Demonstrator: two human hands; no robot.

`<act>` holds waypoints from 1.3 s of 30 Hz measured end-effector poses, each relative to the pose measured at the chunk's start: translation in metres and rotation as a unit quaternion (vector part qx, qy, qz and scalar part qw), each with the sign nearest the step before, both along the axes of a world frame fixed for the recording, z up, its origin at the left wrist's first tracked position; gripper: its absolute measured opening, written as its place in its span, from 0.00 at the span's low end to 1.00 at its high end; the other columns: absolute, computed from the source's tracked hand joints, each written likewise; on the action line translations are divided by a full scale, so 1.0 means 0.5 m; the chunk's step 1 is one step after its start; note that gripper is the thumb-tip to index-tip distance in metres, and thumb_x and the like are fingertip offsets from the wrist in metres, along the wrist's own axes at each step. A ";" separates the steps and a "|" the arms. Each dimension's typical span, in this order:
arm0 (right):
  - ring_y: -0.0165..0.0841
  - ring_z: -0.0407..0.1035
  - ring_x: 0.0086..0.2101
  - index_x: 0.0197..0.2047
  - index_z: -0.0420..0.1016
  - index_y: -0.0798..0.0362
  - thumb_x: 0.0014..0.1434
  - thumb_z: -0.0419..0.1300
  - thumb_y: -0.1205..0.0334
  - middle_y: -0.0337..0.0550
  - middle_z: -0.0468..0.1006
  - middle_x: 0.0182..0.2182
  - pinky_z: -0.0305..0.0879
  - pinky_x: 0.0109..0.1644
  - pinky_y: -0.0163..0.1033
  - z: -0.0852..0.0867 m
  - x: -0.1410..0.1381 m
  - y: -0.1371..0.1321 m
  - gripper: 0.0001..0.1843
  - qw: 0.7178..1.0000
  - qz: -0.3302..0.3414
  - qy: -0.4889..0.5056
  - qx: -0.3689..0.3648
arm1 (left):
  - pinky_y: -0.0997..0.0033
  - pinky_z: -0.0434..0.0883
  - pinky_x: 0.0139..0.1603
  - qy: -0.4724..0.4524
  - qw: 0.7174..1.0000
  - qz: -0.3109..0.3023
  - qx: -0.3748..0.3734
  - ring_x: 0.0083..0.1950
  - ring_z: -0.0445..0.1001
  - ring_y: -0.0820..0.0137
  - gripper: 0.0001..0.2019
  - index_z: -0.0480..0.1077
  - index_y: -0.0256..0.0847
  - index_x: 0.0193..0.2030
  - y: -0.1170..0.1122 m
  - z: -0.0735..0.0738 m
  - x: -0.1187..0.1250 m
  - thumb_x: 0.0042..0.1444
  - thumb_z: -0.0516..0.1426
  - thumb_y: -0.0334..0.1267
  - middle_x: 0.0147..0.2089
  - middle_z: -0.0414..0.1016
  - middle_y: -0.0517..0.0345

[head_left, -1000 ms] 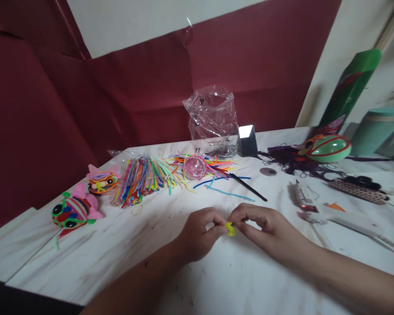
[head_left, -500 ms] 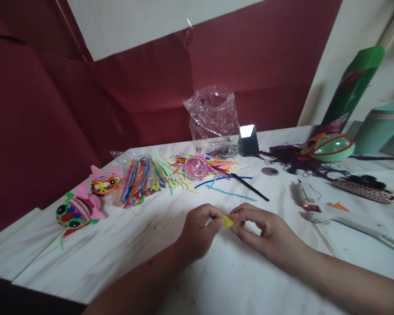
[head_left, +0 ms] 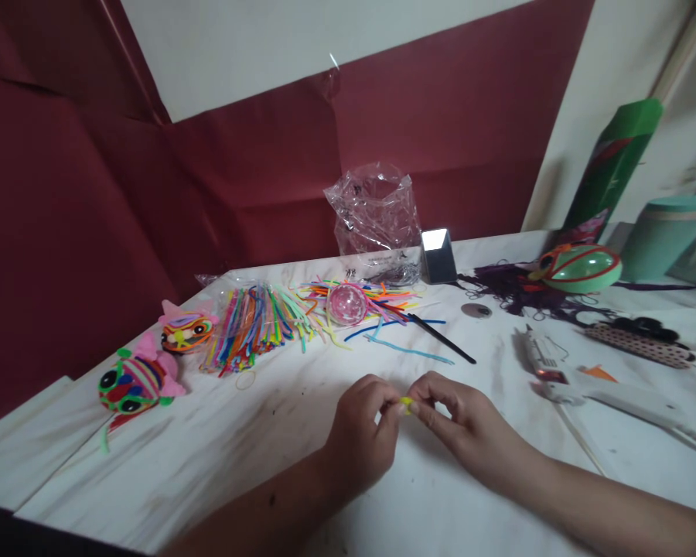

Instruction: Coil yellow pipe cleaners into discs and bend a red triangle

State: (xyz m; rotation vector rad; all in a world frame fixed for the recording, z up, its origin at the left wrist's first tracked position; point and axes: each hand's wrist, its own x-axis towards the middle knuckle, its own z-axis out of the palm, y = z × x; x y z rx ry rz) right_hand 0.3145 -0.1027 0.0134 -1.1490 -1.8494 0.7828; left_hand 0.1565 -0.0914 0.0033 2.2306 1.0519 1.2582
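Between my two hands, above the middle of the table, is a small yellow piece of pipe cleaner (head_left: 406, 404), bent up short and mostly covered by fingertips. My left hand (head_left: 366, 422) pinches it from the left with thumb and forefinger. From the right, the thumb and fingertips of my right hand (head_left: 461, 414) close on its other side. Beyond the hands lie a black pipe cleaner (head_left: 444, 339), a light blue one (head_left: 409, 350) and a dark blue one. A clear ball with pink trim (head_left: 346, 303) rests on a heap of coloured pipe cleaners.
Two colourful fish-like figures (head_left: 136, 381) sit at the left beside a bagged bundle of pipe cleaners (head_left: 255, 325). A glue gun (head_left: 562, 379) lies at the right. Farther back are a clear plastic bag (head_left: 377, 220), a phone (head_left: 439, 257) and a green balloon-shaped figure (head_left: 583, 268).
Both hands have shifted slightly, with the fingertips closer together. Less of the yellow pipe cleaner shows between them. The whole view has tilted a little.
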 end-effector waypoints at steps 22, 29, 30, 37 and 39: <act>0.28 0.56 0.24 0.25 0.59 0.52 0.57 0.49 0.51 0.34 0.59 0.20 0.55 0.27 0.32 -0.014 0.010 0.025 0.15 0.993 0.017 0.081 -0.083 | 0.76 0.53 0.24 -0.177 0.930 0.008 -0.323 0.23 0.53 0.78 0.05 0.61 0.37 0.20 0.026 0.007 -0.001 0.42 0.53 0.34 0.18 0.57 0.66; 0.28 0.60 0.28 0.30 0.60 0.52 0.53 0.52 0.67 0.36 0.65 0.25 0.59 0.32 0.32 -0.031 -0.008 0.015 0.03 0.993 0.040 0.093 -0.066 | 0.75 0.52 0.24 -0.091 0.936 -0.010 -0.339 0.23 0.53 0.76 0.04 0.58 0.38 0.18 0.022 -0.012 0.008 0.40 0.51 0.31 0.18 0.55 0.66; 0.28 0.60 0.28 0.29 0.60 0.52 0.52 0.52 0.69 0.35 0.65 0.25 0.58 0.32 0.32 -0.032 -0.009 0.014 0.03 0.994 0.037 0.083 -0.061 | 0.75 0.53 0.25 -0.084 0.939 -0.015 -0.334 0.23 0.53 0.76 0.04 0.58 0.38 0.18 0.023 -0.017 0.008 0.40 0.51 0.31 0.18 0.56 0.65; 0.26 0.57 0.26 0.29 0.60 0.53 0.53 0.50 0.69 0.34 0.63 0.24 0.56 0.30 0.30 -0.032 -0.004 0.006 0.03 0.995 0.061 0.056 -0.062 | 0.76 0.57 0.26 -0.026 0.960 -0.007 -0.278 0.25 0.59 0.74 0.04 0.60 0.38 0.20 0.019 -0.034 0.004 0.42 0.52 0.31 0.20 0.60 0.63; 0.26 0.56 0.26 0.30 0.60 0.53 0.53 0.49 0.69 0.34 0.63 0.24 0.56 0.30 0.30 -0.033 -0.003 0.005 0.03 0.995 0.063 0.049 -0.064 | 0.76 0.58 0.27 -0.012 0.965 -0.005 -0.262 0.27 0.61 0.74 0.05 0.60 0.37 0.20 0.020 -0.035 0.004 0.43 0.52 0.31 0.22 0.62 0.62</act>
